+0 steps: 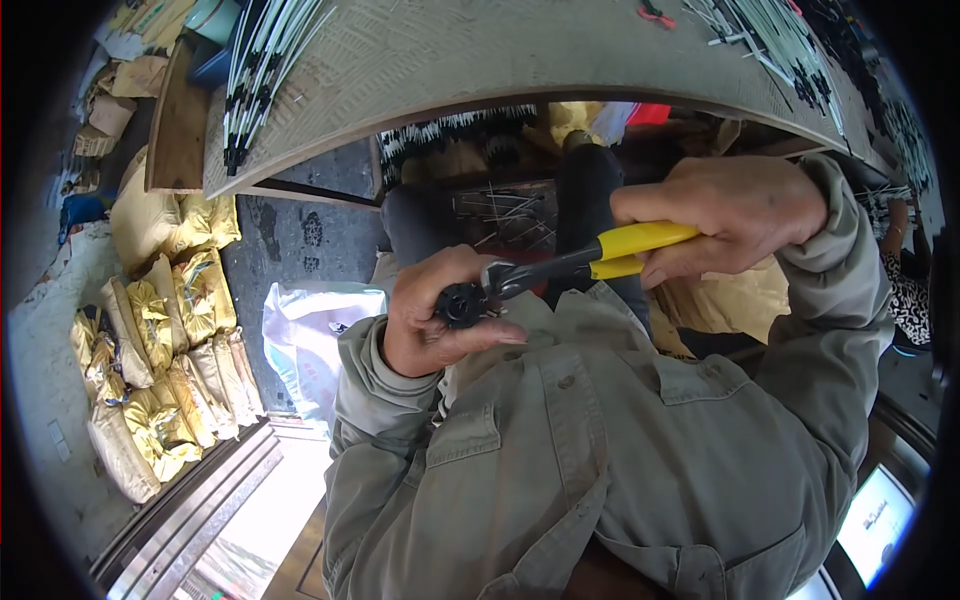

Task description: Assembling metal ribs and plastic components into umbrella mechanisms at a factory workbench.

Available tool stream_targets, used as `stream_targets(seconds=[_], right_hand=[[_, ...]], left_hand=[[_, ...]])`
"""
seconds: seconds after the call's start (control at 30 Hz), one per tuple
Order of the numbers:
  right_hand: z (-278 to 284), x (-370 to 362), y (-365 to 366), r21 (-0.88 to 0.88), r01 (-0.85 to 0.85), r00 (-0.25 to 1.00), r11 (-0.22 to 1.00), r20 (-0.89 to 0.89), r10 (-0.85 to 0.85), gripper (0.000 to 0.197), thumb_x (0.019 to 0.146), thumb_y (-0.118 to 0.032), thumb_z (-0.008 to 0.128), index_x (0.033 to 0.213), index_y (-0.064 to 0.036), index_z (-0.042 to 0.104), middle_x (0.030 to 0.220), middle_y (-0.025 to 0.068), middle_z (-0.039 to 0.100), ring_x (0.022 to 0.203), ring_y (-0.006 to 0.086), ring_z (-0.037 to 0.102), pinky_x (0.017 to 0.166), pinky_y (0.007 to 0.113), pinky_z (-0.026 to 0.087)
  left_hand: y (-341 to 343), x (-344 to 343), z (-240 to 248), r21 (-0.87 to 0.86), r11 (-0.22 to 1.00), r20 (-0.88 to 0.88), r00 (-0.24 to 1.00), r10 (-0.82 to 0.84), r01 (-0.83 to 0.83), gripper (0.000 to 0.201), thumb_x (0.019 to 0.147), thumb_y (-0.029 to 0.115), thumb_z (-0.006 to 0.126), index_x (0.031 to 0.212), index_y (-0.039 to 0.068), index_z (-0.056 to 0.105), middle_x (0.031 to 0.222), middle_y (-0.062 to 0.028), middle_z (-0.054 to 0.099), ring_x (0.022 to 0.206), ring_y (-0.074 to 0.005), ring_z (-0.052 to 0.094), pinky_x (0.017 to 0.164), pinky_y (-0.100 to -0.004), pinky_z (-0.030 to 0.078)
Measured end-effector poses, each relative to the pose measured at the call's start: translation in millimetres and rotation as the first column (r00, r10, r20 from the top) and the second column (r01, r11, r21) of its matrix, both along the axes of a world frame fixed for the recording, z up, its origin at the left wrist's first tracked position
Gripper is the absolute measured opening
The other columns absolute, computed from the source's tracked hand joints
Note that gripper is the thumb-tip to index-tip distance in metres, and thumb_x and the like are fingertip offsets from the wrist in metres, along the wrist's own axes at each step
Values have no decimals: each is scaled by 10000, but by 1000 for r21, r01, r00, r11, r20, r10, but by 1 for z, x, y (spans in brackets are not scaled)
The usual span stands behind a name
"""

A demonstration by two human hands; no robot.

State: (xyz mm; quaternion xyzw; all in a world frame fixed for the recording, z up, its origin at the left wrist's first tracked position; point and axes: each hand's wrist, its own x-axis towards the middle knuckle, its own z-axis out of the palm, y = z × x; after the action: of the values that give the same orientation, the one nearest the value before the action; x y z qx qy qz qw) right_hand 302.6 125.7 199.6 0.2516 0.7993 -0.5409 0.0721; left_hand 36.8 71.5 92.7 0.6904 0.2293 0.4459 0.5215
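My right hand (735, 220) grips the yellow handles of a pair of pliers (640, 240) with a dark metal head. The jaws point left and reach the edge of a small round black part (462, 304) with a ribbed or notched face. My left hand (430, 310) is closed around that part, its thumb stretched below it. Exactly what the jaws bite on is too small to tell. Both hands are held in front of my chest, above my lap.
Ahead curves a worktable (450, 70) carrying bundles of thin white rods (265, 70) with black ends and a red-handled tool (655, 14). On the left floor are stacked yellow and tan sacks (165, 380) and a white plastic bag (310, 335). Another person (905, 270) is at the far right.
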Motion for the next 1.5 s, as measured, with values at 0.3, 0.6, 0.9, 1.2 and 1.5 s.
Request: stream_targets(seconds=[0.3,0.6,0.9,1.2,1.5], right_hand=[[0,3,4,29,-20,1000,999,-16,20,306,856,-262,597,935,-23,423,612,112,545,479,290,540,431,347,365],[-2,0,6,249,-107,994,963,-2,111,322,854,-280,591,938,-24,413,613,132,535,506,322,538,445,376,372],[-1,-13,-8,347,-103,986,932,161,49,292,865,-242,567,957,-35,383,623,147,514,507,337,531,445,402,373],[-83,-47,-45,384,497,818,779,-506,-272,251,767,-102,676,895,-1,485,774,147,555,621,285,584,525,332,446],[-165,-129,-70,-389,649,391,654,-567,-725,190,761,-79,688,817,-15,519,768,73,529,672,107,503,591,275,408]], left_hand=[[2,-1,-2,-19,1000,42,999,-21,22,512,577,183,830,989,3,586,724,-61,575,611,-139,542,540,-257,396],[1,3,7,-38,996,-52,996,73,-75,540,584,181,823,1041,3,598,792,-80,607,638,-138,551,583,-251,415],[-5,3,12,-177,968,-86,982,165,-178,536,633,177,805,1076,-26,581,921,-93,609,713,-117,572,644,-235,453],[-11,-7,-10,-129,901,186,882,433,-415,1012,520,494,778,1252,-79,376,906,-140,596,760,-187,604,682,-256,483],[-32,-2,-26,76,795,42,798,601,-602,1291,485,379,880,1396,33,33,1200,-200,428,983,-288,568,801,-347,499]])
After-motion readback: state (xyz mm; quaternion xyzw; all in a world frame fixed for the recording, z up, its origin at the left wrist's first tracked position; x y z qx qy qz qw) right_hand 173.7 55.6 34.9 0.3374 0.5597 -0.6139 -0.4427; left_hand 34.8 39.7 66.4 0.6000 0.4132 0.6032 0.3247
